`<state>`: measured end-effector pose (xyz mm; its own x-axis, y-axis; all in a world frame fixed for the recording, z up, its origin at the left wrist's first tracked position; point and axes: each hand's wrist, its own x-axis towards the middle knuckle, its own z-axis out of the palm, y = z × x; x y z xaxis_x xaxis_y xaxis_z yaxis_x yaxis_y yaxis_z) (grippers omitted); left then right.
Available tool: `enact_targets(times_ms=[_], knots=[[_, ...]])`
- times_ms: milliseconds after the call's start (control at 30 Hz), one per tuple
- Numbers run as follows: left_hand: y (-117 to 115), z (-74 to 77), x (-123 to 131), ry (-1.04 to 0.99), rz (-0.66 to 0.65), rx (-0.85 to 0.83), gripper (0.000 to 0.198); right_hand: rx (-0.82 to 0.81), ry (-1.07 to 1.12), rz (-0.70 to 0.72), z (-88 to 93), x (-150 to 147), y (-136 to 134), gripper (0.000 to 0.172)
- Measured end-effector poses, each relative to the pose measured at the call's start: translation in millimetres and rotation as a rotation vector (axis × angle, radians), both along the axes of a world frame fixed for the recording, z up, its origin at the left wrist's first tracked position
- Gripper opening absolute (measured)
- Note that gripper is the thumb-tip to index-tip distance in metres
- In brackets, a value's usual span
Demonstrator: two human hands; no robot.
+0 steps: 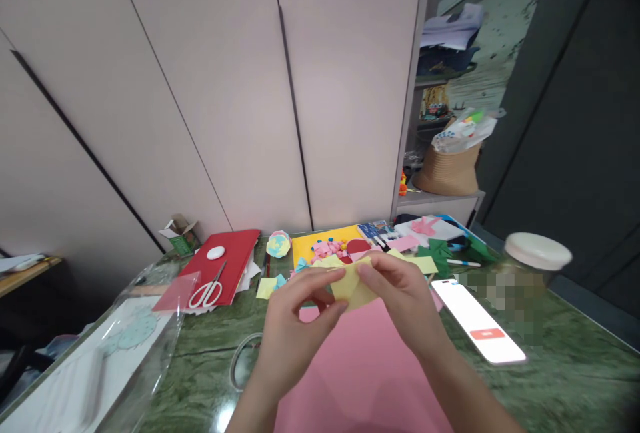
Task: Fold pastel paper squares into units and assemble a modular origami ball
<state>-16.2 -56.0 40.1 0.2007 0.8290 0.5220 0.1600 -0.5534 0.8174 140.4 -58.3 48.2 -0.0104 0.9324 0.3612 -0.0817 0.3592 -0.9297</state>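
Over a pink sheet (350, 376), folded yellow paper (357, 293) pinched from both sides

Leftmost on the green, marble-patterned table (200, 366) lies a glossy clear plastic sleeve (161, 366); next, white-handled scissors (206, 294) cross a flat red folder (240, 253). A grey ring (233, 366) is partly hidden by the left forearm. Thumb and fingers of the left hand (297, 330) grip the thin, creased paper; colourful paper pieces (327, 250) crowd behind. The right hand (413, 306) pinches its other side, fingers covering part. Farther right: a slim, bright-screened phone (475, 320), then a round white lid (537, 251).
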Motion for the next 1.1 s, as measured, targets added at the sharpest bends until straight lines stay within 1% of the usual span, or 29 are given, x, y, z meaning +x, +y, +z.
enact_targets(times_ms=[167, 433, 533, 633, 700, 833, 933, 1100], knots=[[-1.9, 3.1, -0.9, -0.021, -0.004, -0.089, 0.033, -0.019, 0.019, -0.023, -1.4, 0.0, 0.0, 0.034], [-2.6, 7.7, 2.1, -0.067, -0.011, -0.208, 0.034, -0.029, -0.074, -0.161, -3.5, -5.1, -0.8, 0.037], [-1.4, 6.3, 3.0, -0.049, 0.012, -0.175, 0.033, -0.004, -0.039, -0.159, -7.0, -4.3, 2.0, 0.038], [-0.4, 4.4, 2.9, -0.022, 0.016, -0.134, 0.034, 0.051, -0.041, -0.070, -8.2, -1.5, 4.5, 0.036], [-0.2, 3.5, 2.6, -0.016, 0.009, -0.126, 0.034, 0.052, -0.075, -0.034, -6.9, -0.6, 5.0, 0.032], [-0.8, 3.3, 2.3, -0.035, 0.003, -0.108, 0.034, -0.006, -0.051, -0.038, -4.0, -3.0, 4.0, 0.029], [-1.8, 4.0, 2.6, -0.045, -0.003, -0.099, 0.034, -0.013, -0.019, -0.057, -4.8, -5.8, 3.3, 0.029], [-3.2, 4.2, 3.6, -0.059, 0.003, -0.095, 0.035, -0.030, -0.023, -0.079, -6.3, -8.8, 2.3, 0.027]])
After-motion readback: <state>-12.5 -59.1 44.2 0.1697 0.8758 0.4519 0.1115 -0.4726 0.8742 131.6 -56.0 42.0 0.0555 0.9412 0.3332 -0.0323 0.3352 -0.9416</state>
